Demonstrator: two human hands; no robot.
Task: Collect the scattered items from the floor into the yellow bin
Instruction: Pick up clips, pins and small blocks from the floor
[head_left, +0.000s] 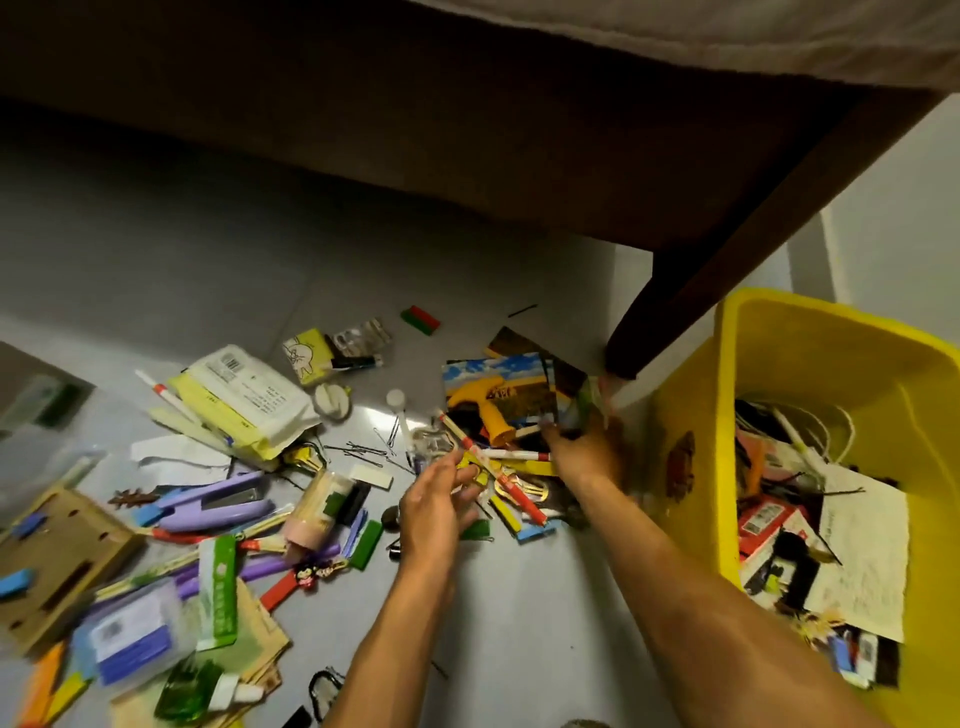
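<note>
The yellow bin (810, 332) stands on the floor at the right, partly filled with papers, cords and small boxes. My right hand (584, 449) is beside the bin's left wall and grips a few picture cards (576, 402) by their lower edge; they are blurred. A larger picture card (493, 384) lies under them. My left hand (436, 506) is left of it, with fingertips pinching a red-and-white paper-wrapped stick (470, 444) over a pile of clips and sticks. Scattered items cover the floor to the left: a purple stapler (218, 501) and a white packet (249, 395).
A dark wooden bed frame and its leg (639, 338) stand just behind the pile, close to the bin. Hairpins (363, 449) lie loose on the grey tiles. A cardboard piece (57, 556) and several packets fill the lower left. A white wall rises behind the bin.
</note>
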